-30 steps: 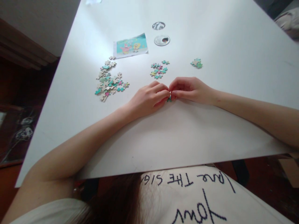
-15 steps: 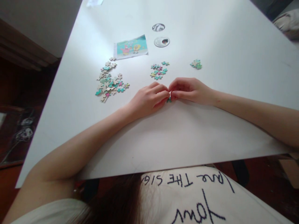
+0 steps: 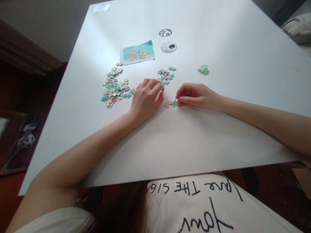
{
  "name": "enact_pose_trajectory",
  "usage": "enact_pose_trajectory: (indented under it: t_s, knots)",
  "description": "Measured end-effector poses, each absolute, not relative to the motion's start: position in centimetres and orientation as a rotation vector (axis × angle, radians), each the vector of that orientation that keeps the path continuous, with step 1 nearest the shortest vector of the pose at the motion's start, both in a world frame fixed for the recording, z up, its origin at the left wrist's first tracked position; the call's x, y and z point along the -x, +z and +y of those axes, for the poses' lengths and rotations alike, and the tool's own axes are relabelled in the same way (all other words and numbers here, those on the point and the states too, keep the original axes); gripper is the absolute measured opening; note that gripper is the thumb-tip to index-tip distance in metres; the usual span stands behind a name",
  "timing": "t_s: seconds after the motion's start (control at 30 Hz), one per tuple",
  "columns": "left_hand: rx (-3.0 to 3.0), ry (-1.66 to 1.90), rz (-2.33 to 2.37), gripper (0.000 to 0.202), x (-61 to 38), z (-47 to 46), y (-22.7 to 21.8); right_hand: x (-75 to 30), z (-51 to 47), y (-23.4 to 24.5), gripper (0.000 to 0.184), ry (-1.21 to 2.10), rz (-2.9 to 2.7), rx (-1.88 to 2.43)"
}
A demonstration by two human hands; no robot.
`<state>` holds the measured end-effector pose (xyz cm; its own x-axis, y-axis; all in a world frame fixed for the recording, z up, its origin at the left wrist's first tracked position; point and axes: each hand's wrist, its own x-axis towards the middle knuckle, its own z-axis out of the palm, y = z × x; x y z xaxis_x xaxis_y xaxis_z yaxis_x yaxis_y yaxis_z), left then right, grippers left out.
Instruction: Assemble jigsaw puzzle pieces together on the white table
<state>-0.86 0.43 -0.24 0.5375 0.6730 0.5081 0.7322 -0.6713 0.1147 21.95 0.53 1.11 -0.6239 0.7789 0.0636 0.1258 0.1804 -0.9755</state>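
My right hand (image 3: 198,95) rests on the table with thumb and forefinger pinched on the edge of a teal puzzle piece (image 3: 174,103). Beside that piece, on its left, lies a pale grey-beige puzzle piece (image 3: 167,104). My left hand (image 3: 147,98) is bent over the tabletop, its thumb apart from the fingers and nothing visible in it. Its fingertips are close to a small group of teal, pink and yellow puzzle pieces (image 3: 170,76), partly covering it. To its left spreads a large heap of loose puzzle pieces (image 3: 113,93), some face down.
A printed cartoon picture (image 3: 138,52) lies beyond the heap on the white table (image 3: 155,149). Two round metallic-looking objects (image 3: 168,47) are right of the picture. A small pile of greenish pieces (image 3: 203,69) sits farther right. A pale sheet (image 3: 102,8) lies at the far left corner.
My left hand has moved left, away from my right hand, uncovering the pale and teal pieces between them. My right hand has stayed nearly in place. The view has shifted slightly.
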Motion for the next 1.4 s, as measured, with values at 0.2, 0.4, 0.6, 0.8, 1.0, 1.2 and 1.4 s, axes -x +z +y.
enact_pose_trajectory:
  t_s: [0.2, 0.4, 0.6, 0.8, 1.0, 1.2, 1.4]
  knots:
    - [2.59, -0.861, -1.221, 0.028, 1.9, 1.4, -1.0, -21.9, 0.5, 1.0, 0.012, 1.495, -1.891, 0.855]
    - [2.505, -0.774, -1.458, 0.035, 3.2, 2.0, -0.8, -22.0, 0.6, 0.9, 0.014, 1.508, -1.909, 0.85]
    - [2.43, -0.679, -1.698, 0.035, 4.5, 2.7, -0.1, -22.0, 0.6, 1.0, 0.012, 1.524, -1.915, 0.856]
    - [2.279, -0.681, -1.855, 0.032, 6.9, 4.5, -0.5, -22.0, 0.5, 1.0, 0.011, 1.537, -1.915, 0.859]
    - [2.259, -0.644, -1.972, 0.036, 8.1, 5.9, -1.6, -22.0, 0.6, 1.1, 0.01, 1.515, -1.944, 0.858]
    - [2.282, -0.64, -1.936, 0.03, 7.5, 5.6, -1.0, -21.9, 0.7, 1.0, 0.011, 1.495, -1.959, 0.855]
    - [2.323, -0.662, -1.864, 0.029, 7.4, 5.5, -1.0, -21.8, 0.7, 0.8, 0.012, 1.488, -1.971, 0.843]
